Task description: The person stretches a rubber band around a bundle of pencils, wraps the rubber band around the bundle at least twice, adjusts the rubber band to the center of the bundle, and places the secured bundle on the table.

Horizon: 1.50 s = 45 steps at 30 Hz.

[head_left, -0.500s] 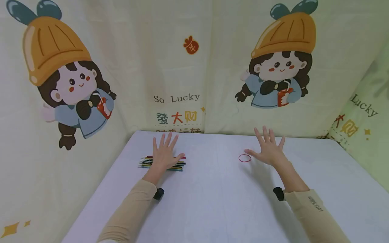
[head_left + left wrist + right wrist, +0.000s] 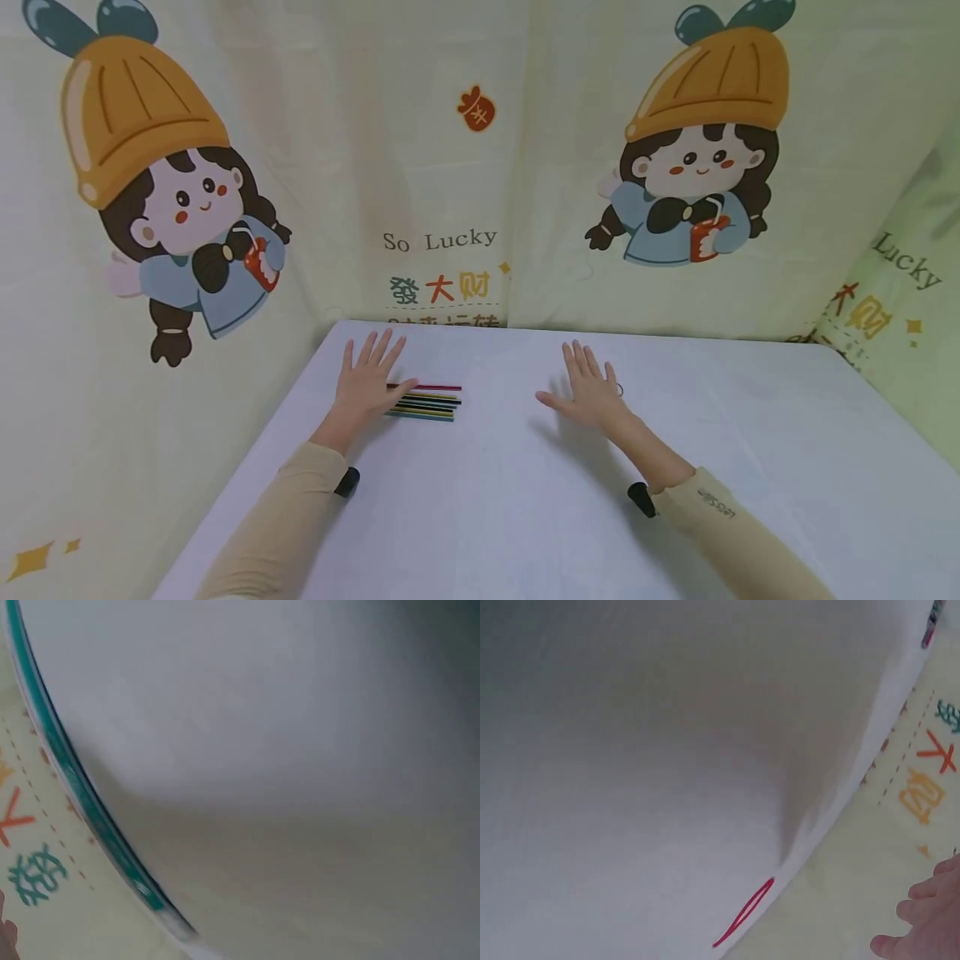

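Curtain (image 2: 555, 192) — pale, printed with cartoon figures, behind the counter.
Counter (image 2: 487, 508) — white-topped.
Left hand (image 2: 363, 393) — over the counter's left part, all fingers straight and spread apart.
Right hand (image 2: 592, 400) — nearer the middle, fingers straight; thumb and little finger stand apart, the three between closer together.
Coloured sticks, side by side (image 2: 435, 402) — on the counter, long axis running left to right; left ends hidden behind the left hand, the nearer one, right ends beyond its thumb. Contact: cannot tell.
Red loop (image 2: 745, 912) — on the counter, just beyond the right hand's little-finger side, partly hidden in the head view.
Writing: "So Lucky" (image 2: 440, 241), with 發大财 beneath; "Lucky" at far right; right sleeve lettering (image 2: 716, 503), too small to read.
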### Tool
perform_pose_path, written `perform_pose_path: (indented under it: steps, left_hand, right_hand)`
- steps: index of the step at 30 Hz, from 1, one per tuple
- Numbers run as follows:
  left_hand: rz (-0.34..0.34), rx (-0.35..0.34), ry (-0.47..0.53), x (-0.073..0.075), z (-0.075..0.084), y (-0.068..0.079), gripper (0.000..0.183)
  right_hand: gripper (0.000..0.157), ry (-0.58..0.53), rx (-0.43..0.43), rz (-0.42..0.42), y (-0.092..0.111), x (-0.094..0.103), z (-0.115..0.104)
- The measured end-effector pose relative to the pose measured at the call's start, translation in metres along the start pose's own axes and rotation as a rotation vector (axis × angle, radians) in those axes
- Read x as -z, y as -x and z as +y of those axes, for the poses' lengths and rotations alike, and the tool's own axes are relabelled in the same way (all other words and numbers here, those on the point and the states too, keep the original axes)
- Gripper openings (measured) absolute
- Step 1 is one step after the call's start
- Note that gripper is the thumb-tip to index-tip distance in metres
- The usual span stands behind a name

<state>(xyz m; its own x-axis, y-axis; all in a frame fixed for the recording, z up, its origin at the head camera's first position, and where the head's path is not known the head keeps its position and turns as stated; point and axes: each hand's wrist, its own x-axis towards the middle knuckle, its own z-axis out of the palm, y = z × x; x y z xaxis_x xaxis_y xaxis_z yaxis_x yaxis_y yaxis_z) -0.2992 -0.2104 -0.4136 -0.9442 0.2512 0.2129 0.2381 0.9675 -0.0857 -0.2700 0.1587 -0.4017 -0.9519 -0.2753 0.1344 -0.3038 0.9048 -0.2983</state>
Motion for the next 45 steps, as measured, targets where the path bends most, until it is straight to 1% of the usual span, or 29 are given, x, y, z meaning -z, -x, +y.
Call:
perform_pose_path:
  steps: [2,5,11,14,18,21,25,28,31,38,45]
  left_hand:
    - [-0.021,-0.004,-0.003,-0.002,-0.011,0.005,0.079]
    - [-0.039,-0.021,-0.005,-0.005,-0.027,0.012,0.079]
    - [-0.026,-0.085,0.071,-0.008,-0.051,0.026,0.079]
    - [-0.035,-0.113,0.082,-0.009,-0.059,0.031,0.08]
    - [-0.088,-0.129,0.065,-0.009,-0.066,0.031,0.079]
    - [-0.133,-0.117,0.053,-0.01,-0.072,0.032,0.079]
    - [-0.154,-0.092,0.071,-0.01,-0.081,0.039,0.082]
    - [-0.174,-0.082,0.075,-0.009,-0.083,0.045,0.085]
    - [-0.205,-0.078,0.077,-0.009,-0.08,0.048,0.086]
    - [-0.193,-0.078,0.099,-0.012,-0.074,0.046,0.087]
    - [-0.206,-0.048,0.14,-0.014,-0.074,0.045,0.087]
  right_hand:
    - [0.097,0.004,0.023,-0.004,-0.002,-0.007,-0.013]
    - [0.097,0.018,0.034,-0.035,-0.005,-0.014,-0.033]
    - [0.1,0.025,0.028,-0.128,-0.012,-0.026,-0.067]
    - [0.1,0.044,0.036,-0.177,-0.017,-0.037,-0.079]
    - [0.102,0.064,0.025,-0.229,-0.023,-0.05,-0.092]
    - [0.105,0.076,0.002,-0.25,-0.027,-0.056,-0.099]
    - [0.109,0.076,-0.039,-0.292,-0.031,-0.061,-0.11]
    - [0.111,0.072,-0.068,-0.328,-0.034,-0.064,-0.118]
    - [0.112,0.066,-0.092,-0.355,-0.036,-0.067,-0.124]
    - [0.109,0.043,-0.145,-0.362,-0.038,-0.072,-0.133]
    - [0.108,0.061,-0.179,-0.391,-0.039,-0.076,-0.141]
